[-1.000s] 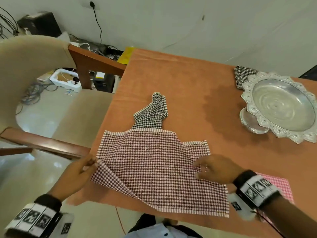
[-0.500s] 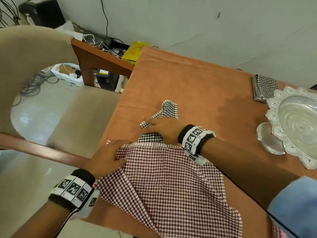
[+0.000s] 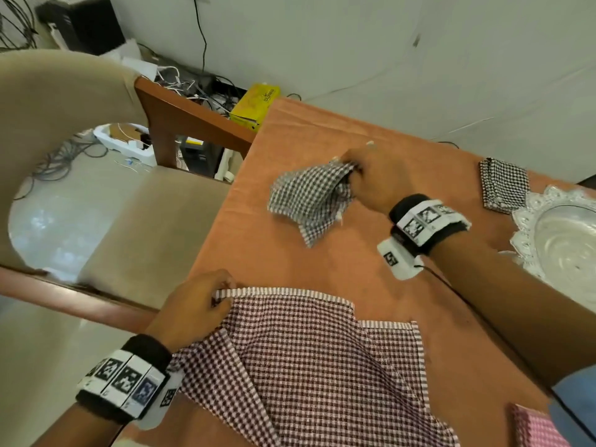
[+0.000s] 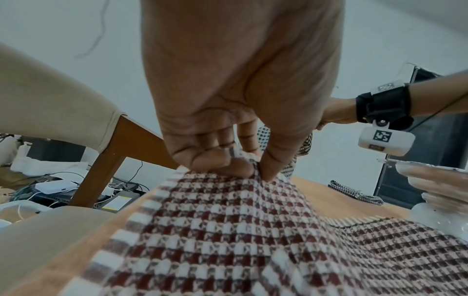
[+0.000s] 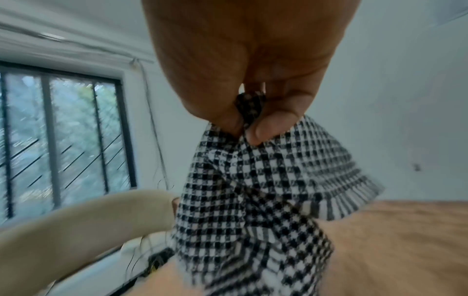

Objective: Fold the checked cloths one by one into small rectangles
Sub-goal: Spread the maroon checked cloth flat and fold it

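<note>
A maroon checked cloth (image 3: 316, 366) lies spread on the orange table (image 3: 322, 137) near its front edge. My left hand (image 3: 200, 304) pinches its far left corner, seen close in the left wrist view with thumb and fingers bunching the maroon checked cloth (image 4: 228, 230). My right hand (image 3: 371, 179) grips a black-and-white checked cloth (image 3: 309, 201) by one edge and holds it above the middle of the table; in the right wrist view that black-and-white checked cloth (image 5: 253, 196) hangs from my right hand (image 5: 245, 124). A folded black-and-white cloth (image 3: 503, 185) rests at the far right.
A silver pedestal bowl (image 3: 564, 240) stands at the table's right edge, beside the folded cloth. A pink checked cloth (image 3: 535, 427) shows at the bottom right. A beige chair (image 3: 135, 214) with wooden arms stands left of the table. Cables and a yellow box (image 3: 254, 104) lie behind.
My right hand took the black-and-white cloth from beyond the maroon one and lifted it up and farther away. My left hand moved from the cloth's left side to its far left corner.
</note>
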